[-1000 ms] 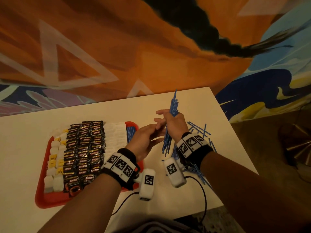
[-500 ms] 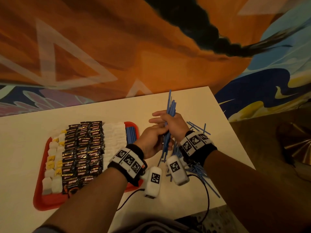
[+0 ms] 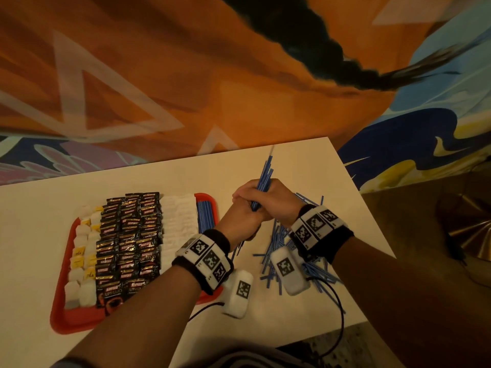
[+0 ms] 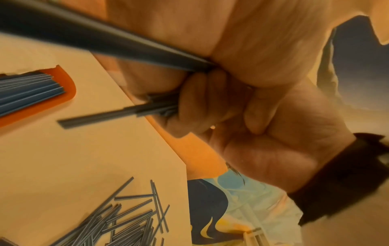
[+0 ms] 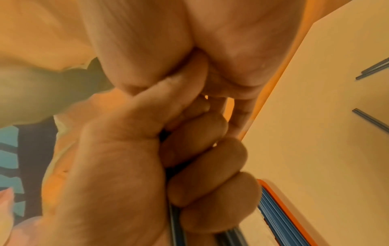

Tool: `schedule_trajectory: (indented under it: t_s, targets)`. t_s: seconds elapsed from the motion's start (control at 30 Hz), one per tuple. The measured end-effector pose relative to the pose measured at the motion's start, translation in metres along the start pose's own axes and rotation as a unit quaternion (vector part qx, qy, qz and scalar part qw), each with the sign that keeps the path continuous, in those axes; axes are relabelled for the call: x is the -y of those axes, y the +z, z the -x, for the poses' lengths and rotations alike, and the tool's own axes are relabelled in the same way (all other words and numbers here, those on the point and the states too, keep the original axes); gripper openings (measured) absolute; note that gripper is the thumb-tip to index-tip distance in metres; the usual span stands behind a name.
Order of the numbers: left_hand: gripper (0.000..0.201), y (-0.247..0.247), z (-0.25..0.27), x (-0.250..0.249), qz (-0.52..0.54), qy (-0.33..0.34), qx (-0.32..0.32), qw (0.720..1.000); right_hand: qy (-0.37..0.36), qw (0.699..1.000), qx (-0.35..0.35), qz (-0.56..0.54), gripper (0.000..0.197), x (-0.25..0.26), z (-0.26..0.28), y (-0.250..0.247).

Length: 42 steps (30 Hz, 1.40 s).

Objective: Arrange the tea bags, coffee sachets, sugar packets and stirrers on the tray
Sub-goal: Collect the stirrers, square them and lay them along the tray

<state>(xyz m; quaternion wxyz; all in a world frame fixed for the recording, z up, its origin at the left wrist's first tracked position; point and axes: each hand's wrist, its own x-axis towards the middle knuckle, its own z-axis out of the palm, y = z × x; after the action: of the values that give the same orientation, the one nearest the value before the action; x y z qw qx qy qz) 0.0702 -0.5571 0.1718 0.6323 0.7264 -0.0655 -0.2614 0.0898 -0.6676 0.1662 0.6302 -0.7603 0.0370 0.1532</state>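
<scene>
While left hand (image 3: 243, 212) clasps, right hand (image 3: 276, 201) fists stirrer bundle (image 3: 263, 181)

Each bare forearm wears a black wristband (image 3: 223, 240) carrying white blocks with 3 black square-code markers (image 3: 210, 258); a white coded camera pod (image 3: 238, 293) with black cable (image 3: 341, 322) hangs beneath

Both forearms reaching forward, left hand (image 3: 243, 216) and right hand (image 3: 276, 201) pressed together, fingers curled round a bundle of stirrers (image 3: 263, 179)
</scene>
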Motion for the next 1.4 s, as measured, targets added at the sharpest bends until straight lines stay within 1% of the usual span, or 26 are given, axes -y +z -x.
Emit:
schedule_trajectory:
  t_s: [0.07,0.13,0.17,0.2,0.27,0.3,0.33,0.37,0.4,0.43,0.5,0.53,0.57,0.67,0.73,0.77,0.83,0.87,0.93,1.0,1.07,1.1,1.17,1.23,1.3,1.4]
  targets:
    - [0.033,0.0,0.002,-0.001,-0.002,0.024,-0.008,1.0,-0.007,1.0,0.017,0.009,0.015,0.001,0.002,-0.004]
    - [0.014,-0.003,0.001,0.004,-0.005,0.012,-0.009,1.0,-0.022,0.999,0.032,0.015,0.022,0.005,0.005,-0.01]
    - [0.023,-0.006,0.0,0.007,-0.007,-0.011,-0.007,1.0,-0.028,0.999,0.023,0.015,0.031,0.009,0.007,-0.014]
    - [0.039,-0.008,-0.001,0.009,-0.015,-0.032,-0.007,0.999,-0.034,0.999,-0.002,0.017,0.042,0.016,0.006,-0.019]
    - [0.053,-0.011,-0.001,0.01,-0.025,-0.048,-0.007,0.999,-0.069,0.992,-0.096,0.054,0.054,0.037,0.003,-0.033]
    - [0.054,-0.013,0.0,0.009,-0.029,-0.048,0.001,0.998,-0.103,0.98,-0.144,0.088,0.05,0.049,0.002,-0.04]
    - [0.055,-0.013,0.0,0.008,-0.036,-0.05,0.01,0.998,-0.142,0.966,-0.178,0.123,0.039,0.062,0.002,-0.046]
    - [0.055,-0.014,0.0,0.006,-0.04,-0.051,0.017,0.998,-0.173,0.953,-0.191,0.158,0.03,0.074,0.002,-0.049]
    - [0.055,-0.013,0.001,0.004,-0.047,-0.048,0.025,0.997,-0.19,0.944,-0.179,0.201,0.027,0.082,0.002,-0.05]
    - [0.054,-0.013,0.001,0.002,-0.051,-0.044,0.031,0.997,-0.188,0.939,-0.145,0.248,0.032,0.087,0.003,-0.047]
    - [0.053,-0.011,0.001,-0.003,-0.051,-0.038,0.037,0.997,-0.137,0.931,-0.042,0.335,0.046,0.083,0.001,-0.035]
    - [0.053,-0.01,0.001,-0.005,-0.051,-0.033,0.039,0.997,-0.111,0.93,-0.008,0.35,0.051,0.078,0.001,-0.029]
    - [0.053,-0.009,0.002,-0.005,-0.048,-0.029,0.037,0.998,-0.102,0.932,0.003,0.348,0.054,0.073,0.0,-0.024]
    - [0.056,-0.011,0.003,-0.005,-0.034,-0.014,0.008,0.999,-0.155,0.95,-0.04,0.27,0.057,0.066,-0.001,-0.022]
    - [0.059,-0.015,0.003,-0.008,-0.032,0.01,-0.021,0.999,-0.173,0.968,-0.109,0.148,0.045,0.063,0.0,-0.024]
    - [0.061,-0.017,0.003,-0.011,-0.031,0.024,-0.039,0.998,-0.162,0.973,-0.143,0.076,0.04,0.061,0.001,-0.024]
    - [0.065,-0.023,0.001,-0.018,0.001,0.048,-0.069,0.996,-0.084,0.98,-0.174,-0.041,0.039,0.053,0.005,-0.021]
    - [0.065,-0.025,0.0,-0.022,0.029,0.058,-0.081,0.995,-0.027,0.983,-0.167,-0.069,0.044,0.047,0.009,-0.019]
    - [0.063,-0.028,-0.003,-0.031,0.071,0.083,-0.103,0.989,0.097,0.985,-0.11,-0.093,0.057,0.032,0.019,-0.012]
    - [0.054,-0.029,-0.005,-0.04,0.09,0.109,-0.122,0.982,0.198,0.969,-0.045,-0.143,0.066,0.021,0.028,-0.004]
    - [0.047,-0.026,-0.007,-0.049,0.112,0.133,-0.13,0.976,0.257,0.939,-0.004,-0.228,0.076,0.018,0.031,0.004]
    - [0.046,-0.025,-0.008,-0.051,0.111,0.141,-0.132,0.975,0.268,0.923,0.016,-0.277,0.079,0.019,0.031,0.007]
    - [0.049,-0.021,-0.009,-0.049,0.085,0.139,-0.137,0.977,0.251,0.881,0.048,-0.397,0.079,0.026,0.029,0.01]
    - [0.052,-0.018,-0.009,-0.045,0.049,0.127,-0.143,0.98,0.233,0.839,0.042,-0.489,0.072,0.038,0.027,0.009]
    - [0.053,-0.016,-0.007,-0.04,0.029,0.126,-0.145,0.981,0.229,0.844,0.006,-0.485,0.06,0.044,0.024,0.007]
    - [0.054,-0.014,-0.006,-0.038,0.006,0.129,-0.145,0.981,0.219,0.862,0.0,-0.458,0.072,0.043,0.024,0.005]
